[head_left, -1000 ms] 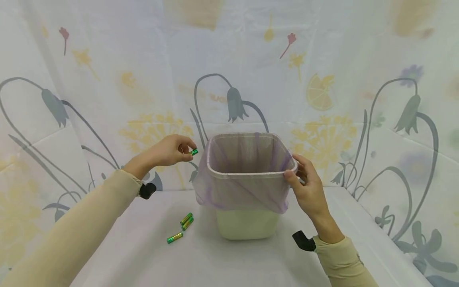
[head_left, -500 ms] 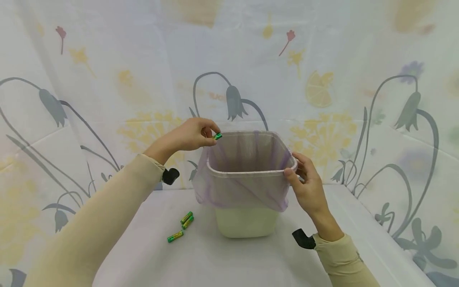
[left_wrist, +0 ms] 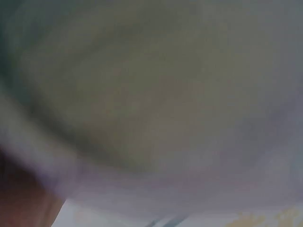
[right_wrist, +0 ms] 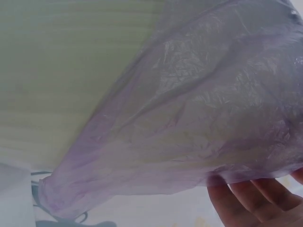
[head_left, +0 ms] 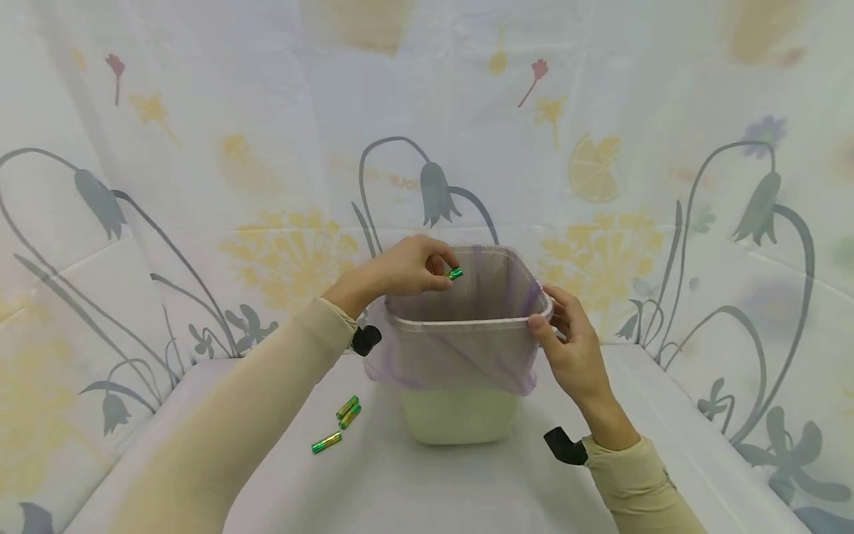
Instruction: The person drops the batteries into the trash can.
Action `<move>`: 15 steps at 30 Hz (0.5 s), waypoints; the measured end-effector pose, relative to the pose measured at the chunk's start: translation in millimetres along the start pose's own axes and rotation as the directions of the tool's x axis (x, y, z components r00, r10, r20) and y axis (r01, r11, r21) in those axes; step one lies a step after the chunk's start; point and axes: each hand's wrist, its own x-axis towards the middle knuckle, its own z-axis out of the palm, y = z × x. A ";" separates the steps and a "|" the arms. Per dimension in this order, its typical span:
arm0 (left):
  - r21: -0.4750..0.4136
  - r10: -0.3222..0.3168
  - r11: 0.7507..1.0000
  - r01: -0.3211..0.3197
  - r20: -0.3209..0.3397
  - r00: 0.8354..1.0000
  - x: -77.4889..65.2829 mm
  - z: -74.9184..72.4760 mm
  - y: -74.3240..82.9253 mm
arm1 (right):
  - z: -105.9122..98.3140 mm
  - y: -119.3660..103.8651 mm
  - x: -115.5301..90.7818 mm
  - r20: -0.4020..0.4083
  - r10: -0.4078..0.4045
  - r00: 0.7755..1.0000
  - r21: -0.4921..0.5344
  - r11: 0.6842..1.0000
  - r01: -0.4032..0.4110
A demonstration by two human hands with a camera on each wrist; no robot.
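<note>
A pale trash can (head_left: 460, 417) stands upright on the white table, lined with a thin purple plastic bag (head_left: 460, 356) folded over its rim. My left hand (head_left: 416, 267) is over the can's opening and pinches a green battery (head_left: 455, 274) between thumb and fingers. At the right corner of the rim, my right hand (head_left: 572, 341) grips the lined edge, thumb in front and fingers behind. In the right wrist view the fingers (right_wrist: 253, 196) touch the hanging bag. The left wrist view is a blur of bag and can, with the held battery out of sight.
To the left of the can, two green-and-gold batteries (head_left: 348, 411) lie side by side on the table. Another battery (head_left: 326, 443) lies apart from them, nearer the front. Behind the table hangs a white flower-printed cloth (head_left: 287, 148).
My left hand has carried the battery rightward, rising over the can's left rim and then lowering slightly above the opening. The right hand keeps its grip on the rim.
</note>
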 end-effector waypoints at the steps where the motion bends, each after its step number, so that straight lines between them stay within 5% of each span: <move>1: 0.012 0.001 1.000 -0.001 0.009 1.000 0.4 3.0 0.6 | 0.2 0.2 0.0 0.002 0.001 1.000 0.000 1.000 -0.001; 15: 0.059 0.031 0.998 -0.035 0.069 0.997 2.8 25.5 -2.2 | 0.7 -0.2 0.1 0.002 -0.007 1.000 -0.012 1.000 0.007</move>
